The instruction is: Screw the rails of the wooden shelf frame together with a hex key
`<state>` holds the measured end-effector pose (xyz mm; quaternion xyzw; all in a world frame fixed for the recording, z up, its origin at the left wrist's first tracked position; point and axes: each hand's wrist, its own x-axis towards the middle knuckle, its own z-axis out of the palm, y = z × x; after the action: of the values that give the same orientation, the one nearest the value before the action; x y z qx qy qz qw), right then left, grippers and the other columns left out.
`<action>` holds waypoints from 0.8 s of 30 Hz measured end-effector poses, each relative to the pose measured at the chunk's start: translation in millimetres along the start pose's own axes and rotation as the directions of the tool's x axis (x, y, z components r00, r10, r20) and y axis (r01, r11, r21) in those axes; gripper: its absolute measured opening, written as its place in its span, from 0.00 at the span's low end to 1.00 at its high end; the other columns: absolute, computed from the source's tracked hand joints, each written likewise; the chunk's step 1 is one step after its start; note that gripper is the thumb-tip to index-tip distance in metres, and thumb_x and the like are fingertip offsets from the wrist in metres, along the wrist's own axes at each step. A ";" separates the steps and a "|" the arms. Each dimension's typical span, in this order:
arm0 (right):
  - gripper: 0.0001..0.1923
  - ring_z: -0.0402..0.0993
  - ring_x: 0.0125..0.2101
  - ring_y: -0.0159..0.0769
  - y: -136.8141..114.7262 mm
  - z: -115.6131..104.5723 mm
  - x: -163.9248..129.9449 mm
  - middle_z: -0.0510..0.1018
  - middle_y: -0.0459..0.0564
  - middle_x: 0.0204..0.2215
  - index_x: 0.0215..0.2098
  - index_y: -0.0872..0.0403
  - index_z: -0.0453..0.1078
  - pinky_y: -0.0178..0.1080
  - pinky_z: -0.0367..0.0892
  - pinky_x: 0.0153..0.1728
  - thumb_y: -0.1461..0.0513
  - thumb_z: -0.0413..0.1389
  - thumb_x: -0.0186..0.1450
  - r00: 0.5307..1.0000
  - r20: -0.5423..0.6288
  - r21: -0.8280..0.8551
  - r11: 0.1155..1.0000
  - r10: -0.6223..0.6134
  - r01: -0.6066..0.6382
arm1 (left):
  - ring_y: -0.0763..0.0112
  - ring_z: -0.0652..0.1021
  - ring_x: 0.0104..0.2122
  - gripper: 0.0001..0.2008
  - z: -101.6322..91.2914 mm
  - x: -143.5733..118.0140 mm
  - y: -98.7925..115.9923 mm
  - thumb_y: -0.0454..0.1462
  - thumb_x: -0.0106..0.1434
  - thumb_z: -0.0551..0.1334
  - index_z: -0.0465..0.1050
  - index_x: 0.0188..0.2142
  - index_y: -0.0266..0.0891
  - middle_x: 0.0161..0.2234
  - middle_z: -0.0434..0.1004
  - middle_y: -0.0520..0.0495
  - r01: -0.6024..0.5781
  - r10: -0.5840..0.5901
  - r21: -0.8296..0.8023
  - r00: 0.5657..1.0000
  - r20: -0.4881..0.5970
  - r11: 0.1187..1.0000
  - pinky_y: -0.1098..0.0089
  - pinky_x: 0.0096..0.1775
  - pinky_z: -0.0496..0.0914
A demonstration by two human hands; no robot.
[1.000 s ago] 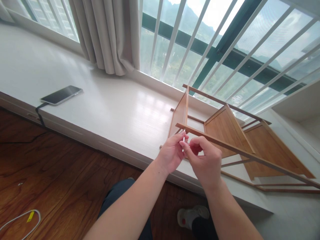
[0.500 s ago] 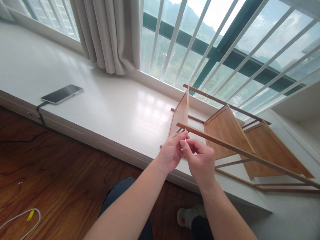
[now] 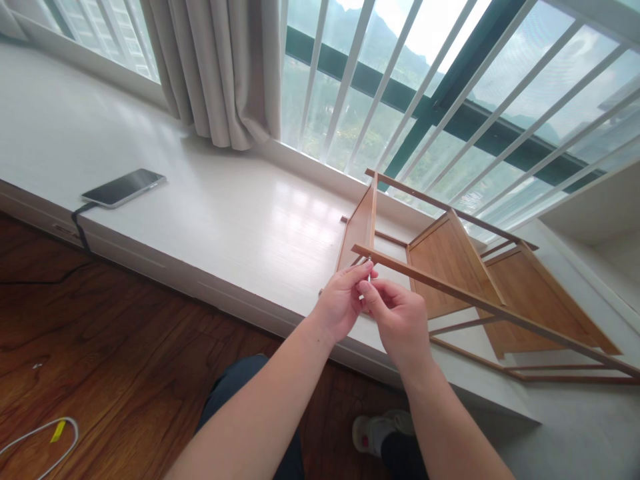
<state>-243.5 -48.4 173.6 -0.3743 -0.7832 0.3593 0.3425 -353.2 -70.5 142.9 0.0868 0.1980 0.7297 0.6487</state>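
Note:
A brown wooden shelf rack lies on its side on the white window ledge, with its flat boards standing upright. Against the end of its near rail rests a slim metal rod that looks like a hex key. My left hand pinches the rod close to the rail between thumb and fingers. Just below, my right hand is closed, thumb and forefinger gripping the rod's lower part. Fingers cover most of the rod, and the fastener at its tip is too small to make out.
On the ledge to the left lies a tablet with a black cable hanging over the edge. A grey curtain and white window bars stand behind. A white cable lies on the wooden floor.
Both hands keep their grip on the rod at the rail's end, with only slight finger movement. The view has shifted a little.

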 end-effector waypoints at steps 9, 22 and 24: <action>0.19 0.65 0.20 0.28 0.0 -5.3 7.8 0.73 0.42 0.19 0.28 0.54 0.71 0.32 0.62 0.22 0.49 0.67 0.61 0.990 0.014 0.248 0.958 0.142 -0.141 | 0.78 0.70 0.21 0.14 2.5 -0.5 1.1 0.43 0.53 0.74 0.76 0.29 0.34 0.22 0.69 0.54 0.002 -0.002 0.022 1.000 0.000 1.000 0.75 0.22 0.63; 0.12 0.69 0.23 0.29 -3.7 2.5 3.2 0.73 0.40 0.24 0.36 0.52 0.71 0.32 0.67 0.24 0.56 0.67 0.61 0.959 -0.257 0.022 0.992 -0.116 0.126 | 0.79 0.71 0.25 0.13 -0.3 2.5 0.5 0.42 0.52 0.75 0.78 0.30 0.34 0.25 0.73 0.52 0.016 -0.016 0.003 1.000 0.007 1.000 0.77 0.26 0.64; 0.12 0.70 0.24 0.29 -0.7 1.1 2.1 0.74 0.41 0.25 0.35 0.52 0.71 0.32 0.68 0.25 0.56 0.67 0.62 0.951 -0.263 -0.038 0.987 -0.161 0.156 | 0.79 0.72 0.25 0.13 0.3 2.3 0.5 0.41 0.52 0.75 0.78 0.30 0.34 0.25 0.72 0.53 0.015 -0.015 -0.002 1.000 0.002 1.000 0.76 0.26 0.64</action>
<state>-245.7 -47.3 174.2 -0.3578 -0.7608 0.2707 0.4689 -353.9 -68.3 143.1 0.0853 0.1971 0.7250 0.6544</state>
